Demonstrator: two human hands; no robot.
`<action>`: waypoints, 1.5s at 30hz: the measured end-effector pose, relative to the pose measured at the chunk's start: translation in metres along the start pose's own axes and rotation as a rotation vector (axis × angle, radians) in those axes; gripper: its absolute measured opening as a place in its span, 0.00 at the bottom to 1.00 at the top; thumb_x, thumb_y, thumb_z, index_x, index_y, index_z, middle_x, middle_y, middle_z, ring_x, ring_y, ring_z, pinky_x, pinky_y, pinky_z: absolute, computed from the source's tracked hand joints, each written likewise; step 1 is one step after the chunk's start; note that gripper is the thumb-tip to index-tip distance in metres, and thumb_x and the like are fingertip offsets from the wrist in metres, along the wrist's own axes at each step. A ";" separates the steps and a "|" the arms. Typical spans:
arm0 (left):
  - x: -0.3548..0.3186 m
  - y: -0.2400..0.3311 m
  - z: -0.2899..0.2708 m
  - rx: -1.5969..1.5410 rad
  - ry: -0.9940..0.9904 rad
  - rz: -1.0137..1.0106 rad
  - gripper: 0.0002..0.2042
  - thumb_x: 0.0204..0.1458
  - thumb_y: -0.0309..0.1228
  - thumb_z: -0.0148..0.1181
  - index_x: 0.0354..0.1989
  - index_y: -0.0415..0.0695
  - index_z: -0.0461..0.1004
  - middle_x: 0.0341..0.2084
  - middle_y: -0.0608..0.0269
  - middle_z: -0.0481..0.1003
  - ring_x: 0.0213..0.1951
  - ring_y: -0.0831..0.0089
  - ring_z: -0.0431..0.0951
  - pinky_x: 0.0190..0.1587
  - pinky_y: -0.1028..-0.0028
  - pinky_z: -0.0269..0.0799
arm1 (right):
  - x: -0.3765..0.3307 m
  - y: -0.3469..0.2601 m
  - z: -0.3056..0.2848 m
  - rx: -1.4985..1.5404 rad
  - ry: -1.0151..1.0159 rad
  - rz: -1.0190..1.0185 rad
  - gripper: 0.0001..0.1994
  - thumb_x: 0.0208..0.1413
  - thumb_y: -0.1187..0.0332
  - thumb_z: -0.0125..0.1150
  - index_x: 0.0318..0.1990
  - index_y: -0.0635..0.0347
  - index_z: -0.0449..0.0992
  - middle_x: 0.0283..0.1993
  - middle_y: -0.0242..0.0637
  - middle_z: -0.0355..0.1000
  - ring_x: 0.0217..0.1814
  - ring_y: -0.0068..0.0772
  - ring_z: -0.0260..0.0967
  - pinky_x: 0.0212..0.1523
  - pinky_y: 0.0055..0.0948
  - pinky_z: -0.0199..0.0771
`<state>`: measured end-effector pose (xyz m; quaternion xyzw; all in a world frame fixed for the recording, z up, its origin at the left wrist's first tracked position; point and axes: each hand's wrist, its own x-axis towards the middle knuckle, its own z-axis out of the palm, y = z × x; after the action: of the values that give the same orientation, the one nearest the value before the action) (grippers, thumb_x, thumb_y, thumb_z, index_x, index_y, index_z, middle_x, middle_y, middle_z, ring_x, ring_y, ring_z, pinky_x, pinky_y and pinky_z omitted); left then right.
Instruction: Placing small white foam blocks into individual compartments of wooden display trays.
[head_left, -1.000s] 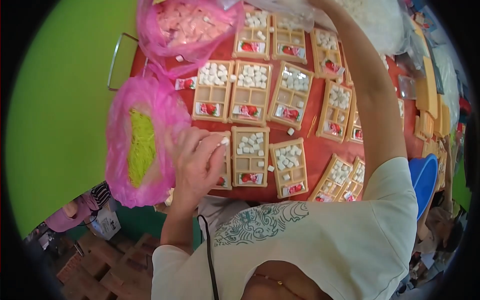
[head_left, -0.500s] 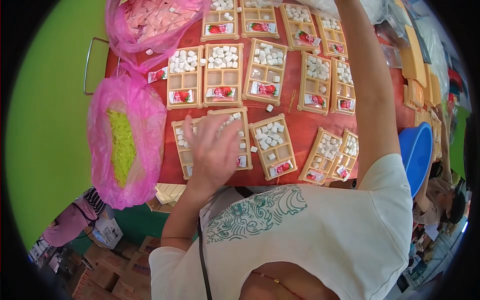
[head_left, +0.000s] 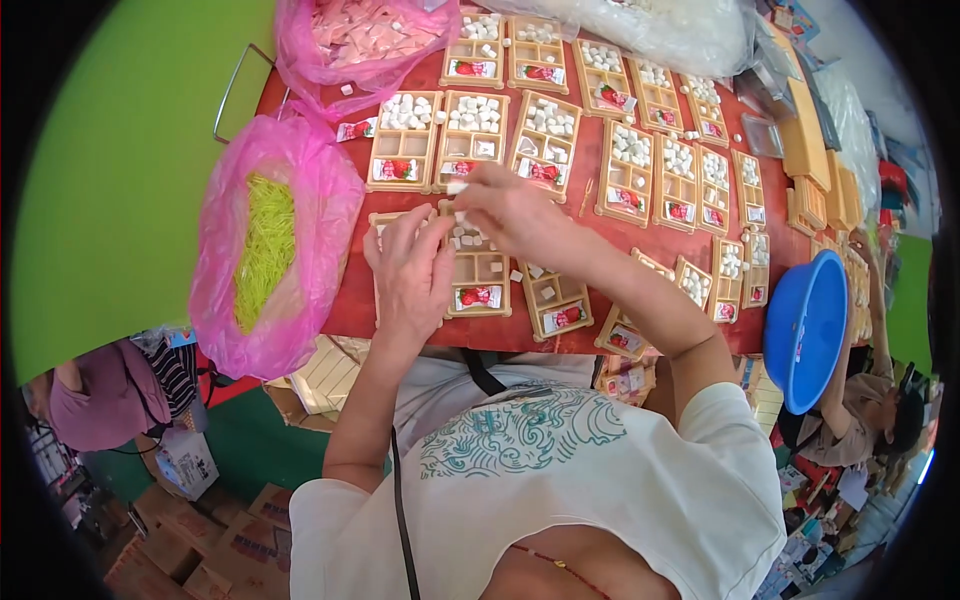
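White cube shows at right hand's fingertips, apparently pinched, over the far end of the front-row tray. Left hand, fingers bent and spread, covers most of the tray to its left; can't tell if it grips anything. Step looks like cube portioning; next move probably calls for a small, controlled release into a compartment.

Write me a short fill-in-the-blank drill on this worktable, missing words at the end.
1. The lower pink plastic bag holds shreds coloured ____.
2. The hand nearer this bag is the person's ____ one.
3. The small cubes in the compartment trays are coloured ____.
4. The round basin stands at the table's ____ side.

Missing words: yellow-green; left; white; right.
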<state>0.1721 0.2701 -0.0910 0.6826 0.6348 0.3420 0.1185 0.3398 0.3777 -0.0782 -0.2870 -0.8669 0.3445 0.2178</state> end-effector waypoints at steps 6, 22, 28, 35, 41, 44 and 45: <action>-0.007 -0.006 0.005 0.024 0.016 0.018 0.12 0.54 0.28 0.58 0.46 0.44 0.75 0.50 0.57 0.71 0.53 0.61 0.70 0.63 0.47 0.48 | -0.012 -0.001 0.006 -0.017 0.007 -0.088 0.12 0.52 0.77 0.62 0.46 0.66 0.76 0.49 0.47 0.70 0.51 0.51 0.70 0.51 0.41 0.73; 0.016 0.003 0.014 0.289 -0.186 0.175 0.22 0.53 0.33 0.58 0.57 0.41 0.70 0.62 0.53 0.65 0.65 0.56 0.63 0.63 0.33 0.42 | -0.013 0.014 -0.022 -0.203 -0.080 -0.107 0.09 0.53 0.76 0.62 0.43 0.62 0.78 0.40 0.43 0.71 0.44 0.46 0.71 0.45 0.38 0.72; 0.007 0.003 0.013 0.224 -0.231 0.159 0.24 0.52 0.31 0.58 0.60 0.39 0.68 0.63 0.50 0.64 0.66 0.55 0.62 0.65 0.36 0.44 | 0.023 0.051 -0.080 -0.233 0.301 -0.071 0.10 0.53 0.79 0.62 0.43 0.59 0.79 0.41 0.42 0.72 0.42 0.44 0.72 0.42 0.38 0.73; 0.013 0.019 0.009 0.154 -0.293 0.209 0.25 0.52 0.29 0.59 0.60 0.41 0.69 0.62 0.47 0.64 0.65 0.50 0.63 0.65 0.40 0.47 | 0.112 0.214 -0.227 -0.468 0.789 0.331 0.12 0.51 0.68 0.60 0.43 0.60 0.80 0.44 0.47 0.75 0.46 0.47 0.73 0.47 0.37 0.74; 0.012 0.016 -0.007 0.150 -0.233 0.148 0.22 0.51 0.29 0.59 0.57 0.43 0.72 0.61 0.45 0.65 0.63 0.50 0.65 0.63 0.42 0.50 | 0.156 0.264 -0.204 -0.791 0.408 0.769 0.17 0.50 0.62 0.56 0.43 0.60 0.81 0.48 0.52 0.76 0.56 0.52 0.72 0.52 0.40 0.73; 0.015 0.021 -0.007 0.089 -0.247 0.148 0.21 0.51 0.27 0.58 0.55 0.41 0.73 0.61 0.43 0.65 0.63 0.49 0.65 0.63 0.43 0.51 | 0.154 0.308 -0.225 -0.673 0.170 0.600 0.14 0.50 0.65 0.54 0.42 0.53 0.82 0.43 0.47 0.79 0.47 0.49 0.76 0.48 0.42 0.75; 0.015 0.019 -0.009 0.081 -0.246 0.139 0.20 0.51 0.26 0.58 0.55 0.40 0.73 0.61 0.43 0.65 0.63 0.49 0.66 0.63 0.43 0.51 | 0.164 0.311 -0.220 -0.682 0.178 0.508 0.14 0.49 0.65 0.54 0.41 0.55 0.82 0.41 0.47 0.79 0.45 0.48 0.77 0.46 0.42 0.75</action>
<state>0.1813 0.2786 -0.0683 0.7659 0.5801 0.2371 0.1436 0.4530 0.7730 -0.1264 -0.5753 -0.8108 0.0549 0.0930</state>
